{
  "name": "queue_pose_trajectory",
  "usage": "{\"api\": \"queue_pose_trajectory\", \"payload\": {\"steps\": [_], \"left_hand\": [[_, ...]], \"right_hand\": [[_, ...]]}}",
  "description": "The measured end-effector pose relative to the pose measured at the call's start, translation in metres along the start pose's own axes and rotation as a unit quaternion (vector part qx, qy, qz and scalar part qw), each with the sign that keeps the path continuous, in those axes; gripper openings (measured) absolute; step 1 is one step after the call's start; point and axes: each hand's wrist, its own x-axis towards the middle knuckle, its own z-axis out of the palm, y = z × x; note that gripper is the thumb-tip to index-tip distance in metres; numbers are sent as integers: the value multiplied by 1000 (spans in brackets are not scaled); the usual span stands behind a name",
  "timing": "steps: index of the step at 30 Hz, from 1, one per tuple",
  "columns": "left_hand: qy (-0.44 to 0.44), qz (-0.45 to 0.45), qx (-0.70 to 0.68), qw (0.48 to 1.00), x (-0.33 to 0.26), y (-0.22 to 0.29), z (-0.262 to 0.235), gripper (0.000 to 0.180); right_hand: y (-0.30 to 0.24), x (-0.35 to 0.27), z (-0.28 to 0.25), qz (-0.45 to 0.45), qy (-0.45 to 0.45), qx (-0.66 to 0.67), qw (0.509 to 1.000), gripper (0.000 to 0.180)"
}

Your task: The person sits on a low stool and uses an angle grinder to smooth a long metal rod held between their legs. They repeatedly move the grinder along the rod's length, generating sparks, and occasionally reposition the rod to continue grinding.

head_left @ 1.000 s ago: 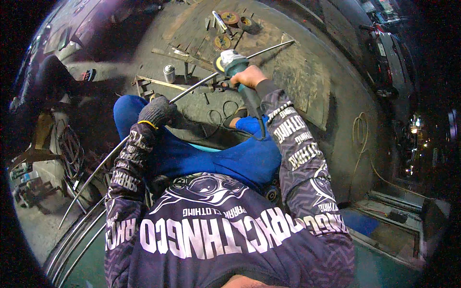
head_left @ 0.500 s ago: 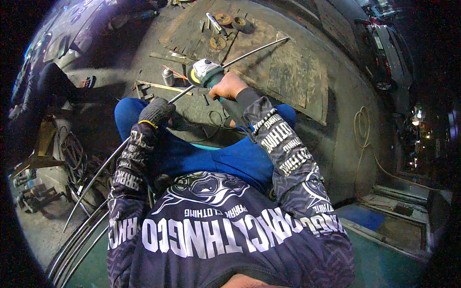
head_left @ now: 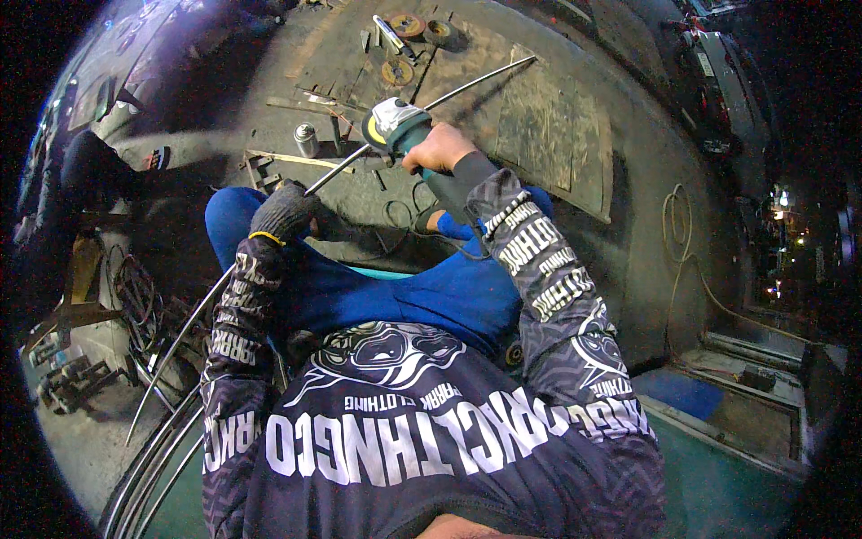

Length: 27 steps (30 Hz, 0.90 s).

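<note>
In a dark grey knit glove, my left hand (head_left: 281, 214) is closed around a long thin metal rod (head_left: 339, 168). The rod runs from the lower left, past my left forearm, up to the boards at the far right. Bare-skinned, my right hand (head_left: 437, 148) grips an angle grinder (head_left: 401, 126) with a green body and a silver head. Its yellow disc (head_left: 375, 131) is at the rod, a short way beyond my left hand; whether it touches cannot be told. The grinder's head hides part of the rod.
Ahead lie a wooden board (head_left: 552, 135), worn discs (head_left: 396, 73) and a silver spray can (head_left: 306, 140). More metal rods (head_left: 135, 485) lie at lower left. A person's dark-clothed leg (head_left: 90, 171) is at far left. A hose (head_left: 680, 225) loops on the right.
The grinder and my right hand have shifted slightly right and nearer along the rod. My left hand has moved a little left and nearer, still around the rod.
</note>
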Motion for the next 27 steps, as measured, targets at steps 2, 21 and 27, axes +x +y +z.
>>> {"api": "queue_pose_trajectory", "payload": {"steps": [2,21,27], "left_hand": [[36,4,0,999,1,-4,2,25],[59,-238,-102,964,-49,69,-51,53],[3,-300,-148,942,-61,82,-65,46]], "right_hand": [[3,4,-7,3,8,18,1000,64],[109,59,-93,25,-21,-51,998,51],[158,98,-130,40,-37,-68,996,47]]}}
